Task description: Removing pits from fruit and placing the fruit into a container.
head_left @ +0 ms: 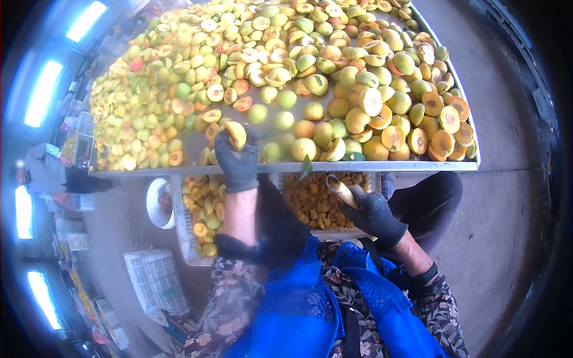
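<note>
My left hand point(237, 160), in a dark glove, holds a halved yellow-orange fruit point(236, 133) over the front edge of a metal table point(370, 167). The table is heaped with whole and halved yellow, green and orange fruits point(334, 89). My right hand point(373, 215), also in a dark glove, is lower, below the table edge, shut on a small tool with a pale handle and a looped metal tip point(339, 188). Under the right hand stands a crate of small orange-brown pits point(310, 206).
A white crate of halved fruit point(203, 215) stands under the table at left, beside a white bowl point(156, 203). An upturned white crate point(156, 280) lies on the concrete floor. A person in a striped hat point(45, 173) is at the far left. I wear a blue apron point(310, 304).
</note>
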